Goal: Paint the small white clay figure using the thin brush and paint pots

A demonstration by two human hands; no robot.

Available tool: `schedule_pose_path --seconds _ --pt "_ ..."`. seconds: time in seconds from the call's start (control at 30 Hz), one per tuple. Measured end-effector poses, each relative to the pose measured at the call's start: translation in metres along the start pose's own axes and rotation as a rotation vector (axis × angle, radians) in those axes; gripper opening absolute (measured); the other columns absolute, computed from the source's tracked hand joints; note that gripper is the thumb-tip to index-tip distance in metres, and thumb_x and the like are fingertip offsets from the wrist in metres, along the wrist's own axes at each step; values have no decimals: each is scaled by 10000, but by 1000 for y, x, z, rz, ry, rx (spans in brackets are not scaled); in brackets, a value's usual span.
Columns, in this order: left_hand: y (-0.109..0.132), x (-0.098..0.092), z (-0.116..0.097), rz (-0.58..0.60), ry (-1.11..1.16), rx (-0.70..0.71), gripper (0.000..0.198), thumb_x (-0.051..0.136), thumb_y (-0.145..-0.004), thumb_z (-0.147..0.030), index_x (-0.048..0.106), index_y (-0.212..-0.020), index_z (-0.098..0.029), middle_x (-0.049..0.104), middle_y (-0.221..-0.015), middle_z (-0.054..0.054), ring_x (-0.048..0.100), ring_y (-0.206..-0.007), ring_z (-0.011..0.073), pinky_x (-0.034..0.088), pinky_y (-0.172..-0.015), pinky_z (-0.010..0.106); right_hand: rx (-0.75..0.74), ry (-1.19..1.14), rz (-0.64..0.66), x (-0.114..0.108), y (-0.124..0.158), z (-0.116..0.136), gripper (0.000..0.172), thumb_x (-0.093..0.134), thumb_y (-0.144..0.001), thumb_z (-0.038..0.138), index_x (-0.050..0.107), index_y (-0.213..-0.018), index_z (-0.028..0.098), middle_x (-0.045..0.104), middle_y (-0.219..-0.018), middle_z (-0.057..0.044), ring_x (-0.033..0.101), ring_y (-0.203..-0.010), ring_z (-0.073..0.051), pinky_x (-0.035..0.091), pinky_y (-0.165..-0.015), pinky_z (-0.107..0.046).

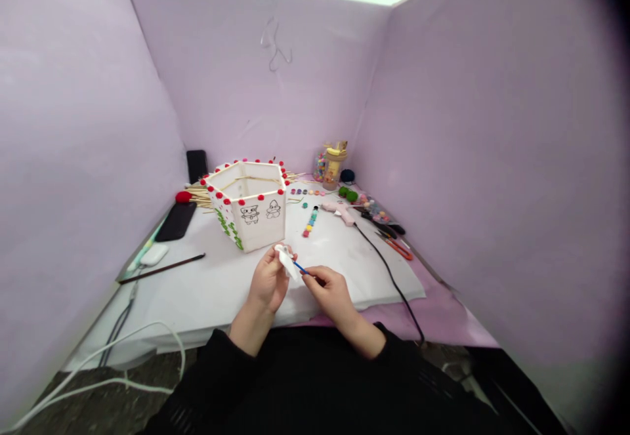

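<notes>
My left hand [268, 282] is closed round a small white piece, perhaps tissue or paper [286, 260], pinched between thumb and fingers. My right hand [329, 287] is closed on a thin blue-handled tool, likely a paintbrush [300, 269], whose tip goes into the white piece. Both hands hover over the near edge of the white table sheet [207, 290]. Just beyond them stands a white hexagonal box [252, 203] with red pom-poms along its rim, cartoon drawings on two panels and green marks on its left side.
A strip of paint pots [310, 221], a pink glue gun [341, 210] with black cord [388, 274], scissors [398, 246] and jars [333, 166] lie right. A phone [176, 220], a long dark stick [162, 268], wooden sticks and white cables [113, 369] are left. Purple walls enclose the table.
</notes>
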State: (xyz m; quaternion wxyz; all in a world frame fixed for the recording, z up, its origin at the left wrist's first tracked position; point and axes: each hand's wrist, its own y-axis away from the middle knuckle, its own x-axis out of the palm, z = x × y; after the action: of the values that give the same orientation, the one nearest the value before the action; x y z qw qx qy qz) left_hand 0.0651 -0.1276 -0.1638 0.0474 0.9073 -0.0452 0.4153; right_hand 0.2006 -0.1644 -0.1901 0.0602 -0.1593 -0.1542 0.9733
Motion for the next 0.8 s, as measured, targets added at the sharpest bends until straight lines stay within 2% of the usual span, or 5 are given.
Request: schedule_pose_path --seconds 0.33,0.47,0.57,0.73,0.8 --pt "-8 -4 -25 -82 -52 118 294 910 -602 -312 715 -810 -242 714 -833 -45 625 -771 111 506 -836 261 64 -112 -104 -14 1 -7 177 625 -822 347 711 -860 198 699 -787 -48 590 -642 -158 486 -618 -282" --pt "7 4 0 -7 -211 44 325 919 -597 -291 753 -847 -166 738 -803 31 633 -751 148 484 -732 248 49 -367 -56 -17 3 -2 503 727 -747 440 574 -1180 234 633 -858 -6 453 -529 -93 415 -496 -235" --pt "12 13 17 60 -504 74 294 854 -681 -229 748 -953 -190 750 -871 49 658 -806 182 488 -761 279 100 -433 -38 -14 4 -1 475 746 -740 435 576 -1136 235 513 -648 61 423 -496 -94 400 -487 -225" --pt "32 55 -13 151 -967 579 344 748 -748 -136 721 -1073 -244 742 -1112 79 680 -947 225 517 -796 335 139 -520 -203 -25 1 -6 335 749 -743 424 593 -959 220 543 -614 52 477 -506 -105 407 -484 -230" --pt "61 83 -38 390 -1110 873 232 689 -820 -165 734 -1022 -270 756 -1027 51 685 -957 227 530 -859 393 122 -505 -281 -42 -5 -7 335 758 -728 416 590 -948 227 591 -663 40 499 -531 -112 410 -499 -238"
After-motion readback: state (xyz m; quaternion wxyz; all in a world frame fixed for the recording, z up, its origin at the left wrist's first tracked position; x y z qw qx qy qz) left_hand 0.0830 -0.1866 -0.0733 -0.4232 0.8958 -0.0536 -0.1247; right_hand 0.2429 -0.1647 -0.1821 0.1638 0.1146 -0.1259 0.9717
